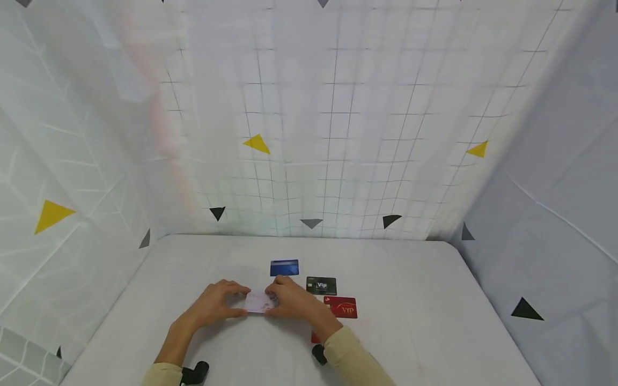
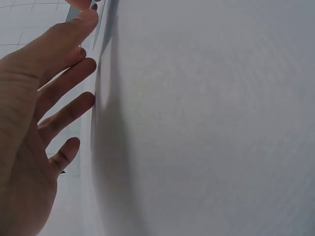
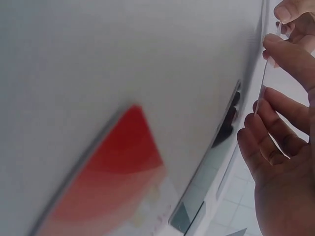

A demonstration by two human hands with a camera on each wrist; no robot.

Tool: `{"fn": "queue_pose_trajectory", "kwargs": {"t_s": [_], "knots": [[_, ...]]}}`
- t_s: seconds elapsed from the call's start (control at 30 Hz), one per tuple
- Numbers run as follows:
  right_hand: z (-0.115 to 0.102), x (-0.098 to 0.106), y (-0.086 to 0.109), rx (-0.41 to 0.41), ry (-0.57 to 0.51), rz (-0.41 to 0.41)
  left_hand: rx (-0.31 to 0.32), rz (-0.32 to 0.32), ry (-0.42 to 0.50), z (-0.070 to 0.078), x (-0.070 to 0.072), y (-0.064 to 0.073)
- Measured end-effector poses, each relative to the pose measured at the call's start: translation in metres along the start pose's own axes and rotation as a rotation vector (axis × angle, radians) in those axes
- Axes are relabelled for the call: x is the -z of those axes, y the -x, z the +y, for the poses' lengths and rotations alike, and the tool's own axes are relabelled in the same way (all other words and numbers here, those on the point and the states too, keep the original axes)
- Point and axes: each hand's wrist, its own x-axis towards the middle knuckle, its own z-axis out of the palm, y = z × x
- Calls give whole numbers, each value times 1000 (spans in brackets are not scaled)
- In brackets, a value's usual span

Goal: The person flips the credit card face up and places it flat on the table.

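Observation:
A pale pinkish-white card (image 1: 257, 302) lies between the two hands in the head view, close above the table. My left hand (image 1: 215, 304) pinches its left end between thumb and fingers. The right hand (image 1: 291, 299) grips the other end, its fingers covering part of the card. From the right wrist, the card (image 3: 266, 73) shows as a thin edge, with the right hand (image 3: 280, 142) around it. In the left wrist view the left hand (image 2: 44, 83) has its thumb and index near the top; the other fingers are spread loosely.
Beyond the hands lie a blue card (image 1: 284, 267) and a dark green Vip card (image 1: 321, 286). A red VIP card (image 1: 344, 307) sits right of them. Another red card (image 1: 315, 338) is mostly hidden under the right forearm. All rest on the white table (image 1: 410, 321), with white curtains around.

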Motion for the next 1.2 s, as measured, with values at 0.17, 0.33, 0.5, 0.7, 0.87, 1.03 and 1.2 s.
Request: {"fn": "queue_pose_trajectory", "kwargs": {"t_s": [0.17, 0.33, 0.5, 0.7, 0.87, 1.03, 1.2], "knots": [[1, -7, -8, -3, 4, -8, 6, -14, -46, -2, 2, 0], [3, -11, -10, 3, 16, 1, 12, -14, -70, -1, 2, -3], [2, -10, -8, 3, 29, 10, 14, -11, -92, 0, 2, -4], [2, -8, -7, 5, 55, 12, 36, -22, -106, 0, 3, -6], [2, -8, -8, 3, 66, 8, 34, -27, -103, 1, 4, -6], [2, -8, -8, -10, 58, 1, 48, -40, -86, 0, 4, -6], [2, -6, -7, -46, -6, -17, 64, -46, -54, -2, 4, -7]]}}
